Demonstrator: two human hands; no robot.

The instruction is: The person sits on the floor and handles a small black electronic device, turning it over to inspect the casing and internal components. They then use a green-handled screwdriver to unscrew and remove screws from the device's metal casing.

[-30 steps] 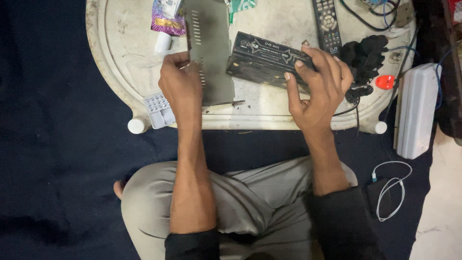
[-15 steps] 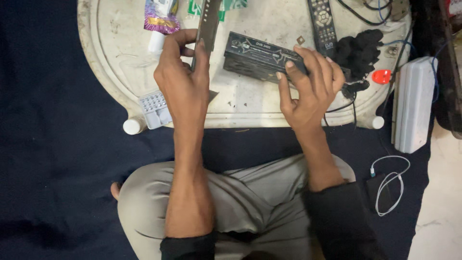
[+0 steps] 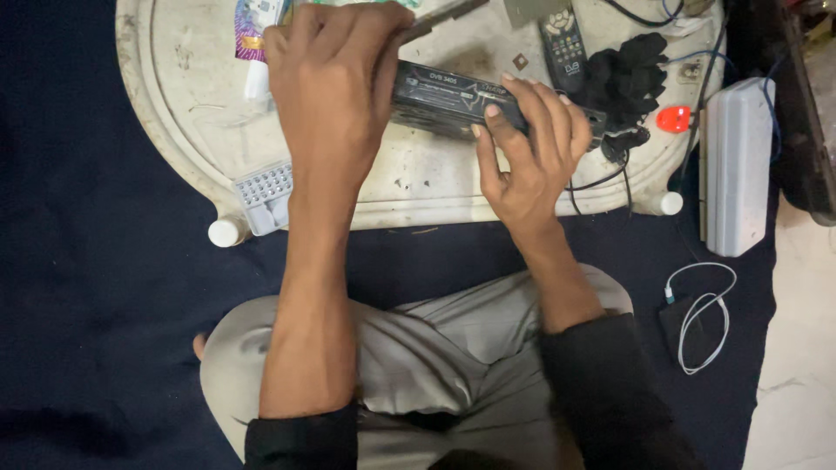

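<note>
Round, dirty table (image 3: 174, 130) sits on a dark mat. My right hand (image 3: 531, 148) clamps the black box (image 3: 453, 96) in the middle. My left hand (image 3: 335, 78) grips a thin tool (image 3: 440, 16), I think. I should hold the box steady. Half a second ago, that hand was lower.

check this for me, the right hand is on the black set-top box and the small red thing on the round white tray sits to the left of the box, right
Not quite. In the head view the right hand does rest on the black set-top box, but the small red thing on the round white tray sits to the right of the box, past the black gloves.
</note>
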